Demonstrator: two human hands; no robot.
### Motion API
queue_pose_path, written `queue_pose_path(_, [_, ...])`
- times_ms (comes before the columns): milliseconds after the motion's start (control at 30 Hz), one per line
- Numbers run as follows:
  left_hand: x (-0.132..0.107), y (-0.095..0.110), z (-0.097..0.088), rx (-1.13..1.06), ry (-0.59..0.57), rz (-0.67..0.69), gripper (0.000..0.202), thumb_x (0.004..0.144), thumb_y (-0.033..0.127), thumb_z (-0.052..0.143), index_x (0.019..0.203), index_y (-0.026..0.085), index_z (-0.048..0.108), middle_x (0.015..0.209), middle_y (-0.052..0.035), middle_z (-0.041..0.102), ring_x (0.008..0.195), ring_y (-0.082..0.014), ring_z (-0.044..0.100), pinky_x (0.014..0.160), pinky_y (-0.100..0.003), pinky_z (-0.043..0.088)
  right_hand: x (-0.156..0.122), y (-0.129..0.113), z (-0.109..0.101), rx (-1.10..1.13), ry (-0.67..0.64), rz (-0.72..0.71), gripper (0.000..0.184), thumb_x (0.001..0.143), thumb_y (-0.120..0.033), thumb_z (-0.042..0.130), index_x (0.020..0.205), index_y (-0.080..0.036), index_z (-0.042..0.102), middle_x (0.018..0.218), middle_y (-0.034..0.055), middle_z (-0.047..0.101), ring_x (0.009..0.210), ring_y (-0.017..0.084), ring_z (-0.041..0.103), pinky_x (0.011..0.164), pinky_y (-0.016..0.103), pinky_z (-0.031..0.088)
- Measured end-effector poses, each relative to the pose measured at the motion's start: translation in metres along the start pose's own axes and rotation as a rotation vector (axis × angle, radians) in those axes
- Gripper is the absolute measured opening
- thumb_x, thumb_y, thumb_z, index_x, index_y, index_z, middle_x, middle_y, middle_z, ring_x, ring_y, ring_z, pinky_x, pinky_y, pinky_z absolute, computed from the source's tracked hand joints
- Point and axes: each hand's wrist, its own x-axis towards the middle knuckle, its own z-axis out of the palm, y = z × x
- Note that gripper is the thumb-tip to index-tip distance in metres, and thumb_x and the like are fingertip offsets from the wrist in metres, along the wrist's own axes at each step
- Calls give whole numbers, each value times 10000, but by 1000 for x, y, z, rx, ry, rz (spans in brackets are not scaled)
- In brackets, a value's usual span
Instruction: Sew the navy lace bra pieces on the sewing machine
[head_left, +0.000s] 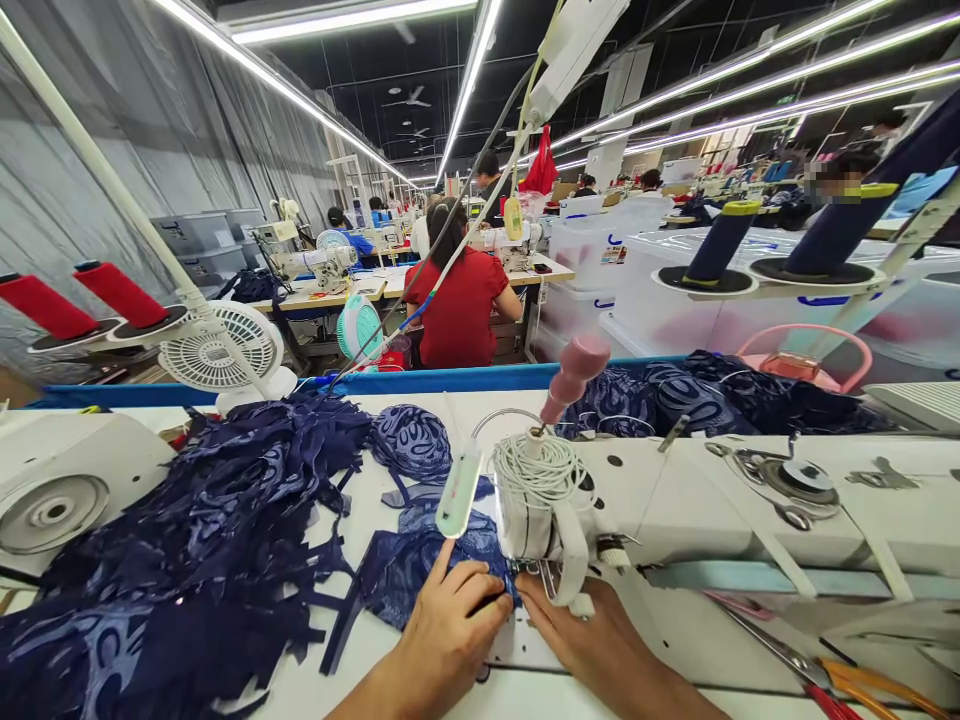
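A navy lace bra piece (405,570) lies under the head of the white sewing machine (532,520), with a dark strap trailing left. My left hand (457,620) presses on its near edge, index finger stretched forward and the other fingers bent onto the fabric. Close to the needle area, my right hand (585,625) has its fingertips together at the fabric's right edge; the machine head hides part of this hand. A small lamp (459,495) hangs above the piece. Behind it rests a moulded navy lace cup (412,440).
A big heap of navy lace pieces (187,520) covers the left side. More lace pieces (675,390) lie behind the machine. Orange-handled scissors (847,680) lie at lower right. A pink-handled tool (574,375) stands upright on the machine. A person in red (457,300) sits ahead.
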Motion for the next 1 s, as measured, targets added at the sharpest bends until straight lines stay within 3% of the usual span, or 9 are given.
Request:
queue_pose_path(133, [-1,-1,1,-17,9,-7,231,949,101,477,1099,179,634,1018,-16,704,1018,-204,636,1194,-552,273,-11,-1,19,-72,-16,-88,253,879,-107,562,1038,-259,688,1001,59,735,811,186,682,706,302,515])
queue_pose_path(333, [-1,-1,-4,-25,-84,-20,253,942,89,494,1141,181,621,1054,-32,706,1043,-222,640,1156,-598,330,-27,0,39,-89,7,-121,280,831,-55,600,979,-271,699,1029,59,747,860,213,672,737,334,475])
queue_pose_path(667, [-3,-2,-1,-42,-67,-32,227,957,109,493,1134,184,613,1055,-19,702,1043,-216,629,1161,-595,318,-26,1,42,-130,144,-123,251,836,-34,557,902,-239,687,925,47,733,804,212,663,728,356,452])
queue_pose_path(833, [-3,-2,-1,-39,-93,-39,245,955,106,481,1147,186,612,1063,-27,702,1040,-231,627,1143,-618,329,-21,1,29,-168,78,-170,370,765,49,526,930,-239,689,1007,24,731,820,195,666,746,351,444])
queue_pose_path(1000, [-4,-1,1,-36,-45,-51,232,958,126,503,1143,199,623,1050,-18,706,1026,-223,630,1155,-596,321,-20,0,24,-179,7,-177,385,781,43,519,962,-251,689,1019,6,724,848,171,664,793,335,456])
